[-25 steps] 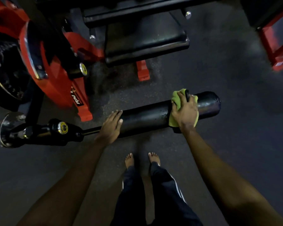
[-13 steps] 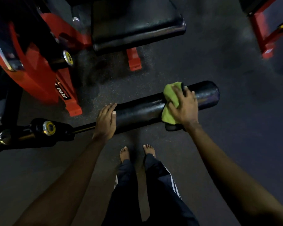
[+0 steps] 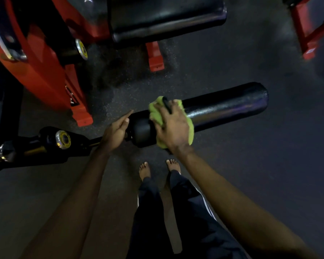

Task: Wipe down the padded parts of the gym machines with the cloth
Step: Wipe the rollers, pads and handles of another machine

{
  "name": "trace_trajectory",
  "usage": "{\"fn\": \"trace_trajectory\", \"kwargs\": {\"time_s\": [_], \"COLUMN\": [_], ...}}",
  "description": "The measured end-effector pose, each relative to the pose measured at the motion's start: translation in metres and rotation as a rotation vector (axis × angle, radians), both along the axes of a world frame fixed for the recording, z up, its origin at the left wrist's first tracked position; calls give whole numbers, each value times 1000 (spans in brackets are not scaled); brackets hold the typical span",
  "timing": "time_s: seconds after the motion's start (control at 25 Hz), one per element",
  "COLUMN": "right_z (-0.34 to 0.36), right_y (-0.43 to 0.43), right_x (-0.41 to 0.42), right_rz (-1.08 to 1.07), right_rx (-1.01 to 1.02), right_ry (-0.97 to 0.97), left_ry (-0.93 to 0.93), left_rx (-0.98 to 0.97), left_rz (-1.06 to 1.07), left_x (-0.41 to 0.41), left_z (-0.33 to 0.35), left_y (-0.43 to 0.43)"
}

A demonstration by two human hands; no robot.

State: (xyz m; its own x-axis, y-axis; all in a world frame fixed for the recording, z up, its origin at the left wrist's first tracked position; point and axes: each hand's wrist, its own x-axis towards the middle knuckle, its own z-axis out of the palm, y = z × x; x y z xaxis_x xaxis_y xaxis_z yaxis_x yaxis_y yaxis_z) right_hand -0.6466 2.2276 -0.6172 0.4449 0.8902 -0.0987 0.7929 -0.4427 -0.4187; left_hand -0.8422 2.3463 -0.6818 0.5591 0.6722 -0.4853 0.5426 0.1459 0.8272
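Observation:
A long black padded roller juts out to the right from a black machine arm, just above the floor. A lime-green cloth is draped over the roller near its left end. My right hand lies on the cloth, fingers curved over it and the pad. My left hand is at the roller's left end cap with its fingers straight and pointing up-right, holding nothing. Whether it touches the cap I cannot tell.
The machine's red frame stands at the left, with a red foot behind. A black padded seat is at the top. Another red frame is at the top right. My bare feet stand on the dark floor below the roller.
My right hand has slid the cloth leftward along the roller toward its left end. My left hand has come off the top of the pad to beside the end cap.

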Motion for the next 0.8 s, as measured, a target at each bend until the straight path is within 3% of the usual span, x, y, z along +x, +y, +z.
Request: {"fn": "trace_trajectory", "kwargs": {"time_s": [0.08, 0.24, 0.48, 0.64, 0.8], "right_z": [-4, 0, -5, -14, -13], "right_y": [5, -7, -12, 10, -19], "right_x": [-33, -25, -2, -84, -52], "right_rz": [123, 155, -213, 15, 161], "right_rx": [-4, 12, 70, 87, 114], "right_ry": [1, -16, -13, -32, -9], "left_ry": [-6, -9, -15, -13, 15], "left_rx": [-7, 7, 78, 110, 132], "left_rz": [32, 22, -1, 6, 3], "left_x": [0, -4, -4, -3, -4], "left_z": [-7, -17, -25, -28, -20], "left_y": [5, 11, 10, 8, 6]}}
